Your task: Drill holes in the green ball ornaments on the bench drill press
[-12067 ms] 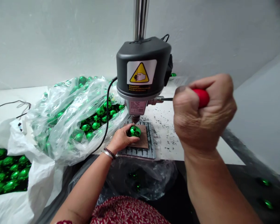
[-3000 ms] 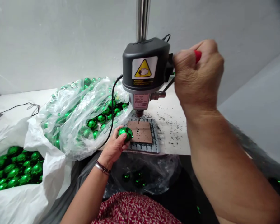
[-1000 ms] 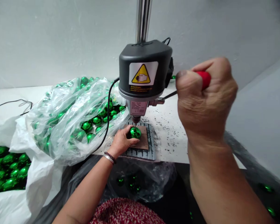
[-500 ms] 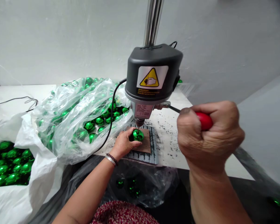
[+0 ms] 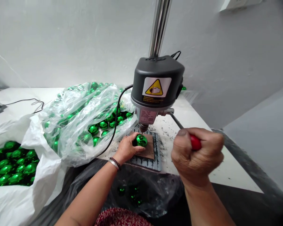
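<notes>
A shiny green ball (image 5: 142, 142) rests on a brown board (image 5: 149, 150) on the slotted base plate (image 5: 157, 161) of a black drill press (image 5: 155, 80). My left hand (image 5: 126, 147) pinches the ball between thumb and fingers, from its left side. Right above the ball is the drill chuck (image 5: 143, 128), its thin bit reaching the ball's top; whether it has gone in I cannot tell. At the right, my right hand (image 5: 196, 153) is wrapped round the red knob (image 5: 195, 142) of the press's feed lever (image 5: 176, 121).
Left of the press lies a clear plastic bag (image 5: 70, 138) full of green balls. A white sack (image 5: 44, 166) with more balls stands at the lower left. A black cable (image 5: 115, 125) loops beside my left hand. Dark shavings litter the white table (image 5: 226, 169).
My right hand has pulled the red-knobbed lever downward and towards me. My left hand still holds the ball on the board. The camera view has shifted slightly.
</notes>
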The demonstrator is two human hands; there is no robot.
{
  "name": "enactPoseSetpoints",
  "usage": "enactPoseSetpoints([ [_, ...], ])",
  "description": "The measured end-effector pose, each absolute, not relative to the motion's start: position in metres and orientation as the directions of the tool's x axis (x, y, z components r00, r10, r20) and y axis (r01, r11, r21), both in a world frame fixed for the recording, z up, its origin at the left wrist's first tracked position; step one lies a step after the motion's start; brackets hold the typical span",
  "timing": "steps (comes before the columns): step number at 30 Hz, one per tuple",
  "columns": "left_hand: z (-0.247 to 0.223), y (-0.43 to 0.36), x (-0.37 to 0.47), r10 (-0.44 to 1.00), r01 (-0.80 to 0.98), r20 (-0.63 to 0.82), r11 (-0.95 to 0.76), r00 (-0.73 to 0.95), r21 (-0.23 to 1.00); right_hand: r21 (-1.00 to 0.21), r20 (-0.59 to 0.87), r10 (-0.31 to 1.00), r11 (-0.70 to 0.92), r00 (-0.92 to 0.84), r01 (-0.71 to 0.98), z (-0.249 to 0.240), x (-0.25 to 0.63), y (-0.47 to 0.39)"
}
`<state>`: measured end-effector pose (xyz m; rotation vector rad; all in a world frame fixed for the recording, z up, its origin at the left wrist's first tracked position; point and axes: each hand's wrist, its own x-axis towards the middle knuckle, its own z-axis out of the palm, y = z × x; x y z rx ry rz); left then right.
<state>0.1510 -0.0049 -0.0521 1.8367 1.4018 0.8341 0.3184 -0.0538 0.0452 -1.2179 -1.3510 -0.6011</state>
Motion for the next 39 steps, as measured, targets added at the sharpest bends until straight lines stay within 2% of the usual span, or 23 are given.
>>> enactPoseSetpoints([
  [7, -0.042, -0.009, 0.15, 0.971, 0.611, 0.073, -0.202, 0.229, 0.766, -0.291, 0.946, 0.263, 0.438, 0.189, 0.851, 0.025, 0.316, -0.053],
  [12, -0.04, -0.01, 0.154, 0.975, 0.606, 0.087, -0.197, 0.206, 0.77, -0.321, 0.945, 0.196, 0.403, 0.262, 0.857, 0.066, 0.317, -0.039],
  [13, -0.039, -0.011, 0.154, 0.975, 0.587, 0.091, -0.196, 0.203, 0.786, -0.344, 0.937, 0.207, 0.409, 0.281, 0.845, 0.08, 0.318, -0.033],
  [18, -0.028, -0.038, 0.135, 0.966, 0.512, 0.072, -0.193, 0.247, 0.837, -0.533, 0.813, 0.457, 0.336, 0.36, 0.777, 0.126, 0.321, -0.013],
  [23, -0.012, -0.081, 0.086, 0.922, 0.593, -0.014, -0.237, 0.387, 0.77, -0.633, 0.73, 0.502, 0.242, 0.464, 0.735, 0.131, 0.316, -0.017],
  [25, -0.003, -0.089, 0.069, 0.937, 0.636, -0.011, -0.228, 0.349, 0.737, -0.659, 0.706, 0.505, 0.212, 0.496, 0.722, 0.13, 0.314, -0.018],
  [28, 0.011, -0.082, 0.047, 0.972, 0.72, 0.139, -0.233, 0.188, 0.654, -0.693, 0.67, 0.529, 0.192, 0.521, 0.695, 0.128, 0.313, -0.015],
  [31, 0.02, -0.054, 0.027, 0.965, 0.869, 0.264, -0.124, -0.007, 0.478, -0.693, 0.675, 0.526, 0.215, 0.517, 0.688, 0.125, 0.315, -0.012],
  [32, 0.021, -0.043, 0.021, 0.976, 0.918, 0.217, -0.055, -0.035, 0.393, -0.685, 0.687, 0.519, 0.228, 0.509, 0.692, 0.124, 0.315, -0.012],
  [35, 0.016, -0.016, 0.011, 0.991, 0.984, -0.114, 0.089, -0.072, 0.151, -0.657, 0.717, 0.511, 0.266, 0.475, 0.706, 0.124, 0.317, -0.013],
  [37, 0.01, -0.007, 0.009, 0.964, 0.991, -0.253, 0.102, -0.076, 0.09, -0.635, 0.734, 0.515, 0.293, 0.442, 0.715, 0.125, 0.318, -0.014],
  [39, 0.004, -0.006, 0.01, 0.954, 0.992, -0.291, 0.095, -0.067, 0.084, -0.62, 0.748, 0.514, 0.316, 0.42, 0.718, 0.124, 0.319, -0.013],
])
